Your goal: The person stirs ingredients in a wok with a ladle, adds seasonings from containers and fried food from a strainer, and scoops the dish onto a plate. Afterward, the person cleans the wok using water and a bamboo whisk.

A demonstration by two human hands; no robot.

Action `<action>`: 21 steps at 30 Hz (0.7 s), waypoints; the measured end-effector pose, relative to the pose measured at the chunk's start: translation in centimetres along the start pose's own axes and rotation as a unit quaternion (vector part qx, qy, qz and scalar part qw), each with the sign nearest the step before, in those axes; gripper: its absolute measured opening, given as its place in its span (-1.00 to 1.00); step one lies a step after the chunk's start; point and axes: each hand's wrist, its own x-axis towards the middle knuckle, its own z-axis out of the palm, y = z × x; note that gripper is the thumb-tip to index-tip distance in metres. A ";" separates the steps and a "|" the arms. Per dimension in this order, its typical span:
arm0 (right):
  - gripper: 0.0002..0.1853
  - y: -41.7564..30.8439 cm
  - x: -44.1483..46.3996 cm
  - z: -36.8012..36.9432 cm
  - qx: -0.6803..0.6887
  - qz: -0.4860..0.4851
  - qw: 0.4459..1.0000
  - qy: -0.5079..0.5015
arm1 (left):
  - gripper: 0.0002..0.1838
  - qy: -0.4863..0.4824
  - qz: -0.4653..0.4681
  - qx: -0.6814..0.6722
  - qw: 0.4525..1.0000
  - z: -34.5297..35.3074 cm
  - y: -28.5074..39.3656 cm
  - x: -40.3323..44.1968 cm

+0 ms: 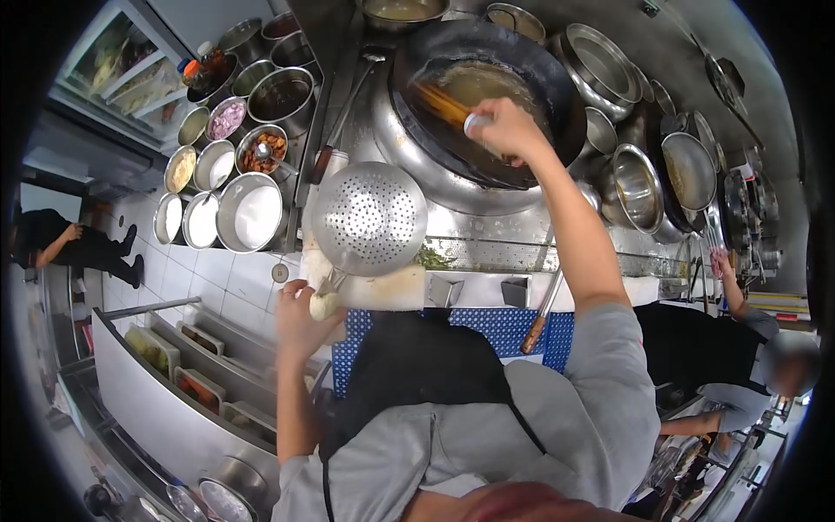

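Note:
My right hand (pixel 509 132) is closed around the pale bound end of a bamboo wok brush (pixel 448 103), whose yellow-brown strips blur with motion. It is held over the big dark wok (pixel 557 96), which has some cloudy liquid in its bottom. My left hand (pixel 304 322) is closed on the pale wrapped handle of a perforated strainer (pixel 369 217). The strainer's round bowl lies over the counter's front left, just below the wok, and looks bare inside.
Metal pots (pixel 250 211) with sauces, white contents and chopped ingredients crowd the left. A long-handled ladle (pixel 335 130) lies left of the wok; a wooden-handled tool (pixel 544 313) rests on the front edge. Bowls and pans (pixel 637 187) line the right. Co-workers (pixel 704 348) stand right and far left.

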 end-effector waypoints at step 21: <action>-0.54 9.8 8.4 -6.8 -0.218 0.031 0.969 0.115 | -0.57 -0.135 -0.050 0.032 0.989 0.3 -3.2 1.5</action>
